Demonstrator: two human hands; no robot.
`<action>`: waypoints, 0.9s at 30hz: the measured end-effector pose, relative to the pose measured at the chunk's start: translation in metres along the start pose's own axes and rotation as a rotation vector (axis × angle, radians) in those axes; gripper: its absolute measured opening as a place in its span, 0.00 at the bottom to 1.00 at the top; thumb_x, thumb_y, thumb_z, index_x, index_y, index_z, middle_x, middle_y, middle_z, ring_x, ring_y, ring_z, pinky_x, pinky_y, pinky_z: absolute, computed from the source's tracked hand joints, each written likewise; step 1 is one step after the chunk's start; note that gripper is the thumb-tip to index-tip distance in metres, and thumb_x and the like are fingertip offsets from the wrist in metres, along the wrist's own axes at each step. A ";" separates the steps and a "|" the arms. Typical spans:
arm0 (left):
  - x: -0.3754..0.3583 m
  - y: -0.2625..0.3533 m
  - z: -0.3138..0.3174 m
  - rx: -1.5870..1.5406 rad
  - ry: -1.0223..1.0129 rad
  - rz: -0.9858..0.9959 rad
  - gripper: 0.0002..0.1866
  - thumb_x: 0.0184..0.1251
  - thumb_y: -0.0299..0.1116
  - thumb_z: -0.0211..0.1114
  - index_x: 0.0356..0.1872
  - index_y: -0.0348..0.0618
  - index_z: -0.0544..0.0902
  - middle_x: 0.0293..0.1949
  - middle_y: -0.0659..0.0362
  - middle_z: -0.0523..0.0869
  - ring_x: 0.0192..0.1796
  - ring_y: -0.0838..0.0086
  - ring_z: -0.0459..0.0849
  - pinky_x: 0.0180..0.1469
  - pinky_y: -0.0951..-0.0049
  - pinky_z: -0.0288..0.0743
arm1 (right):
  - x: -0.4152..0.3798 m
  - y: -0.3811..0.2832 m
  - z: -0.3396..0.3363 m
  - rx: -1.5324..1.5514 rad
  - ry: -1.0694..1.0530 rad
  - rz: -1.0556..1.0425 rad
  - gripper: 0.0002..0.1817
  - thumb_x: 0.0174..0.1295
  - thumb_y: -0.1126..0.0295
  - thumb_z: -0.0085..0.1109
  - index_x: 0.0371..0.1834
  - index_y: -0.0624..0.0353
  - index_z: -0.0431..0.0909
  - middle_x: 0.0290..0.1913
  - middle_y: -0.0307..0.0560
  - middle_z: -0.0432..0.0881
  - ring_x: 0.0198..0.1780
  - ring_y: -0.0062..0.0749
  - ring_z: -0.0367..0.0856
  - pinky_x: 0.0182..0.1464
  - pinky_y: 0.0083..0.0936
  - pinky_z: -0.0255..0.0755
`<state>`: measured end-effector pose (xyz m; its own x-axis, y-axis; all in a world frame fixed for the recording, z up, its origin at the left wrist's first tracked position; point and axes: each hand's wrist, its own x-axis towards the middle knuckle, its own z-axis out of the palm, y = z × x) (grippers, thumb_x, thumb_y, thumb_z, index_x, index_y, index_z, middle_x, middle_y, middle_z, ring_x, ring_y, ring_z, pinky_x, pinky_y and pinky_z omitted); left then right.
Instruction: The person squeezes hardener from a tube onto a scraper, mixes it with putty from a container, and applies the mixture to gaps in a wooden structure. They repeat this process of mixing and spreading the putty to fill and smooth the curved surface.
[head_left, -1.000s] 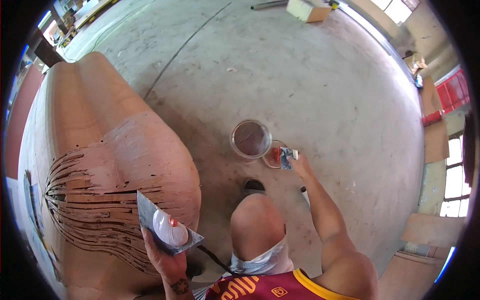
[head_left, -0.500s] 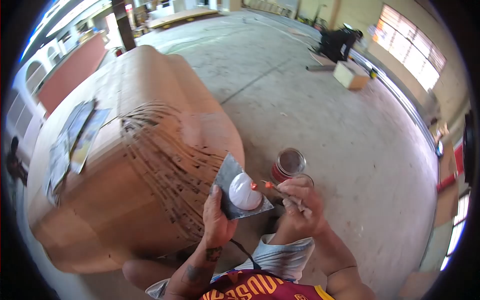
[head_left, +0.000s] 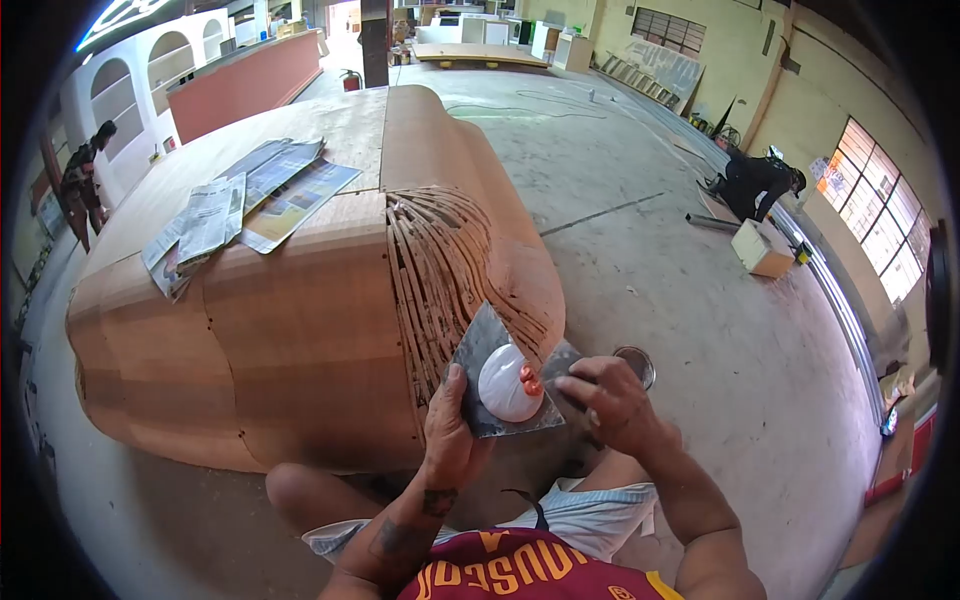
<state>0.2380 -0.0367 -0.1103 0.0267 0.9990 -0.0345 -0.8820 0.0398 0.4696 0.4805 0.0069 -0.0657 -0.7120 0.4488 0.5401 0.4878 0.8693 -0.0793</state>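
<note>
My left hand (head_left: pixel 450 428) grips the lower edge of a flat grey metal plate (head_left: pixel 470 352). A round mound of white paste (head_left: pixel 508 388) lies on the plate, with a small orange-red dab (head_left: pixel 530 378) on its right side. My right hand (head_left: pixel 610 400) is closed on a thin grey scraper (head_left: pixel 562 366), whose blade is just right of the plate and apart from the paste. Behind the plate stands a large curved wooden form (head_left: pixel 310 350) with a fan of narrow slits (head_left: pixel 440 260) at its near right corner.
Newspaper sheets (head_left: pixel 215 215) lie on the form's top. A round can (head_left: pixel 636 366) stands beyond my right hand, partly hidden. One person (head_left: pixel 762 184) bends beside a pale box (head_left: pixel 762 248) at the right; another person (head_left: pixel 84 185) stands at the far left.
The view has tilted up and turned. My right hand has swapped position over the can, now largely hiding it; the scraper blade shows flat, and two orange dabs now sit together on the paste.
</note>
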 end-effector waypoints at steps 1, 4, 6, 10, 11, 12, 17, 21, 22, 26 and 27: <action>-0.002 0.004 0.003 -0.010 -0.006 0.010 0.28 0.87 0.53 0.49 0.70 0.40 0.73 0.62 0.50 0.84 0.61 0.58 0.87 0.65 0.52 0.82 | -0.004 0.001 -0.005 0.029 0.030 0.077 0.31 0.52 0.81 0.65 0.64 0.58 0.77 0.56 0.54 0.81 0.57 0.49 0.81 0.60 0.39 0.78; -0.006 0.014 0.000 0.100 -0.013 0.077 0.26 0.87 0.51 0.51 0.69 0.39 0.74 0.62 0.50 0.84 0.62 0.59 0.87 0.64 0.54 0.83 | -0.015 -0.011 -0.016 0.387 0.194 0.411 0.27 0.60 0.80 0.62 0.65 0.60 0.77 0.57 0.51 0.83 0.58 0.39 0.82 0.64 0.35 0.75; -0.004 0.015 -0.005 0.160 0.024 0.151 0.25 0.87 0.49 0.51 0.68 0.38 0.75 0.61 0.51 0.85 0.61 0.61 0.87 0.63 0.56 0.83 | -0.028 -0.037 -0.022 0.990 0.414 0.771 0.23 0.66 0.79 0.58 0.65 0.62 0.76 0.57 0.48 0.84 0.58 0.30 0.81 0.66 0.31 0.73; 0.000 0.008 -0.007 0.295 0.014 0.279 0.23 0.88 0.47 0.52 0.65 0.36 0.77 0.60 0.53 0.85 0.58 0.66 0.87 0.63 0.61 0.84 | -0.032 -0.075 -0.007 1.180 0.373 0.849 0.19 0.73 0.75 0.54 0.66 0.65 0.73 0.58 0.45 0.84 0.59 0.22 0.79 0.65 0.25 0.72; 0.000 0.004 -0.009 0.360 0.016 0.295 0.23 0.88 0.46 0.52 0.64 0.36 0.78 0.60 0.54 0.86 0.58 0.67 0.87 0.63 0.62 0.83 | -0.036 -0.078 0.012 1.323 0.426 0.905 0.19 0.73 0.75 0.54 0.66 0.65 0.73 0.57 0.44 0.83 0.59 0.22 0.80 0.65 0.25 0.72; 0.000 -0.001 -0.012 0.425 0.018 0.314 0.22 0.88 0.46 0.53 0.63 0.36 0.79 0.60 0.54 0.86 0.58 0.68 0.87 0.63 0.64 0.83 | -0.040 -0.078 0.027 1.467 0.478 0.955 0.19 0.73 0.75 0.54 0.66 0.65 0.73 0.57 0.44 0.83 0.58 0.22 0.80 0.65 0.24 0.72; -0.006 -0.014 -0.009 0.696 0.035 0.393 0.18 0.88 0.43 0.52 0.50 0.39 0.84 0.43 0.64 0.85 0.45 0.82 0.80 0.46 0.75 0.76 | -0.043 -0.076 0.058 1.642 0.557 0.976 0.16 0.75 0.76 0.54 0.64 0.63 0.72 0.56 0.41 0.82 0.59 0.21 0.79 0.65 0.25 0.73; -0.016 -0.016 -0.002 1.063 -0.004 0.414 0.17 0.87 0.42 0.54 0.44 0.37 0.83 0.28 0.69 0.76 0.31 0.86 0.69 0.33 0.78 0.66 | -0.032 -0.075 0.061 1.728 0.616 0.998 0.15 0.76 0.76 0.53 0.63 0.62 0.73 0.56 0.41 0.82 0.59 0.21 0.80 0.66 0.27 0.74; -0.019 -0.015 0.001 1.143 -0.009 0.409 0.17 0.87 0.41 0.54 0.44 0.36 0.82 0.26 0.70 0.74 0.28 0.86 0.67 0.32 0.78 0.65 | -0.030 -0.073 0.060 1.689 0.612 1.000 0.15 0.76 0.76 0.53 0.63 0.62 0.73 0.56 0.41 0.82 0.59 0.22 0.80 0.66 0.27 0.74; -0.028 -0.019 0.009 1.240 -0.044 0.478 0.16 0.87 0.38 0.53 0.48 0.34 0.83 0.23 0.66 0.75 0.25 0.84 0.68 0.28 0.76 0.64 | -0.023 -0.067 0.060 1.706 0.627 0.975 0.15 0.77 0.75 0.54 0.65 0.61 0.74 0.55 0.41 0.82 0.58 0.24 0.82 0.64 0.28 0.77; -0.029 -0.020 0.008 1.256 -0.057 0.495 0.16 0.87 0.38 0.53 0.50 0.34 0.83 0.23 0.65 0.75 0.26 0.84 0.69 0.28 0.76 0.65 | -0.020 -0.066 0.060 1.753 0.643 0.961 0.16 0.77 0.75 0.54 0.65 0.62 0.74 0.54 0.42 0.83 0.57 0.25 0.83 0.63 0.28 0.77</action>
<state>0.2583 -0.0662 -0.1117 -0.1197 0.9111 0.3943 0.2176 -0.3634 0.9059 0.4323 -0.0472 -0.1219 -0.1640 0.9860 -0.0286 -0.6403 -0.1285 -0.7573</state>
